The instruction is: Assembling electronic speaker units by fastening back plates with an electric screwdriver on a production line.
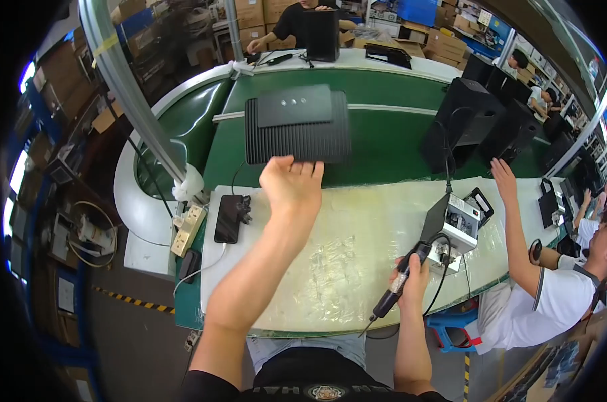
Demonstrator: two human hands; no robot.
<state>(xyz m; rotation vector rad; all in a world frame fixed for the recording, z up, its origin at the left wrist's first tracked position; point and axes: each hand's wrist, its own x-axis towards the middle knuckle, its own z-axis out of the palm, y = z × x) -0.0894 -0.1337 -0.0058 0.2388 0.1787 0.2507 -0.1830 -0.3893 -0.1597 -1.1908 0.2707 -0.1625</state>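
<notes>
My left hand [292,186] is at the near edge of a black ribbed box [298,141], palm turned up. Its thumb lies over the edge, and the fingertips are hidden by the box. A smooth dark panel [295,106] with three small light round marks covers the box's far part. In my right hand [414,285] is a black electric screwdriver [400,280], its bit pointing down and left above the mat's near edge. A cable runs from its upper end, near a grey metal box-shaped device [454,224] with an open front.
A phone [228,219] and power strip [188,231] lie left on the pale covered worktop [343,248]. Tall black speakers [461,124] stand on the green conveyor [384,137]. A metal post [132,87] rises left. A co-worker [548,295] sits right, one arm reaching toward the speakers; another person works opposite.
</notes>
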